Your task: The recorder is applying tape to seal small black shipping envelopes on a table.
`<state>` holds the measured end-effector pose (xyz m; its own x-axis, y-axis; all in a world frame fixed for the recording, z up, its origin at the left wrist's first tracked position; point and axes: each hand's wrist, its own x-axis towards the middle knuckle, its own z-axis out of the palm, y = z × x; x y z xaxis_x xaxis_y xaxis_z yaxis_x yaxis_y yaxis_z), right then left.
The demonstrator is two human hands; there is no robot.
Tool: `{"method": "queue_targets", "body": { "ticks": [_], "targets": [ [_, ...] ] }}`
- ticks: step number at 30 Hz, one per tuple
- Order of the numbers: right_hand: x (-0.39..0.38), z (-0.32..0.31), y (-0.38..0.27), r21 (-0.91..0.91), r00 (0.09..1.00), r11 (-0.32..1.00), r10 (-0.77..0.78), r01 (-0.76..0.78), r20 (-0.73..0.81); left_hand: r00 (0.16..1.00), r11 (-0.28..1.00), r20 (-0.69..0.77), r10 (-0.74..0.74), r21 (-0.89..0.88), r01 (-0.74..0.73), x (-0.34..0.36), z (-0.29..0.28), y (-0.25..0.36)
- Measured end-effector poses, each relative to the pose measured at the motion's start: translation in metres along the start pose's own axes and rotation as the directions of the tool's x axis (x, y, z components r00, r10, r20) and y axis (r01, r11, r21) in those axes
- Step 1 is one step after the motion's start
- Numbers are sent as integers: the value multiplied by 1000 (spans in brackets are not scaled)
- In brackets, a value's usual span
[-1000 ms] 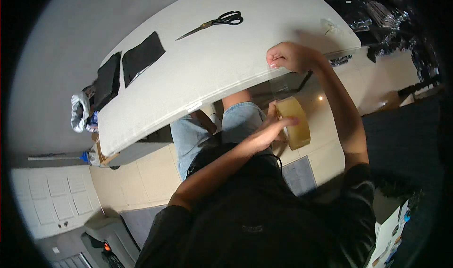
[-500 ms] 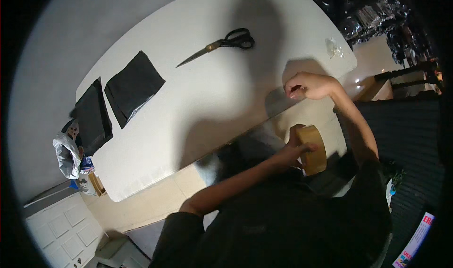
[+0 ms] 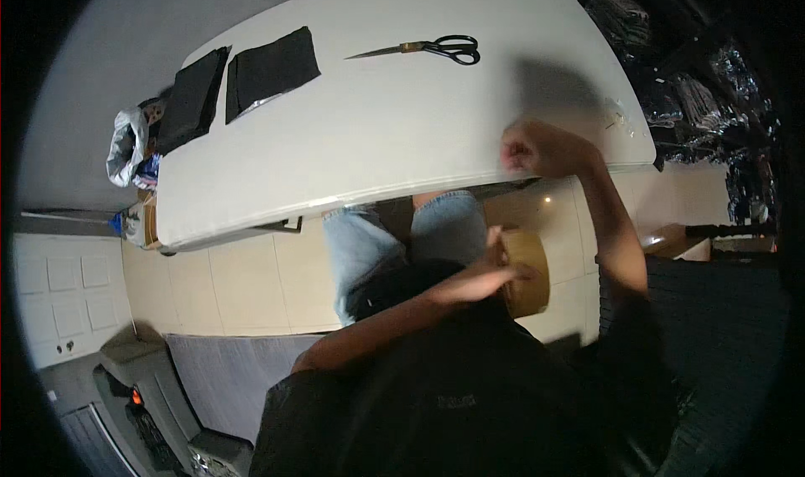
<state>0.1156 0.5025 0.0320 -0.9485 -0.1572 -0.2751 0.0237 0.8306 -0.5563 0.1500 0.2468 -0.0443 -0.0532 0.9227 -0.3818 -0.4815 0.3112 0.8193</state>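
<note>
A wide yellow-brown roll of packing tape (image 3: 532, 267) is gripped by my left hand (image 3: 482, 280), low in front of my body and off the table's near edge. My right hand (image 3: 541, 148) is raised by the right part of that edge, its fingers curled together and slightly blurred. Whatever those fingers may hold cannot be made out. Beyond it on the white table (image 3: 369, 141) lie black-handled scissors (image 3: 415, 49), blades pointing left. Two black folded pieces, one nearer the middle (image 3: 272, 70) and one farther left (image 3: 193, 99), lie at the table's left end.
Crumpled clear scraps (image 3: 619, 125) lie at the table's right end. Dark shiny wrapped stacks (image 3: 696, 99) stand beyond it. A silvery bag (image 3: 126, 145) hangs off the left end. A grey chair (image 3: 159, 393) is at lower left, near a white door (image 3: 71, 297).
The view has turned and shifted, so the table lies more level and my jeans show. My left hand still grips the tape roll; my right hand stays closed near the edge.
</note>
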Motion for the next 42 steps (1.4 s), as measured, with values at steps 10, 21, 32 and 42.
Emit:
{"method": "queue_targets", "body": {
  "ticks": [10, 21, 32, 42],
  "targets": [
    [10, 14, 7, 35, 986, 991, -127, 131, -111, 955, 971, -172, 240, 43, -236, 10, -3, -27],
    [14, 28, 12, -24, 954, 994, -112, 110, -278, 968, 973, -110, 228, -9, -230, 5, -10, -14],
    [11, 25, 2, -80, 966, 995, -75, 57, -248, 962, 966, -114, 246, -54, -253, 10, -11, -24],
    [6, 2, 7, -57, 983, 998, 7, -18, -181, 971, 979, -137, 196, -37, -203, 14, -11, -25]
  ]
}}
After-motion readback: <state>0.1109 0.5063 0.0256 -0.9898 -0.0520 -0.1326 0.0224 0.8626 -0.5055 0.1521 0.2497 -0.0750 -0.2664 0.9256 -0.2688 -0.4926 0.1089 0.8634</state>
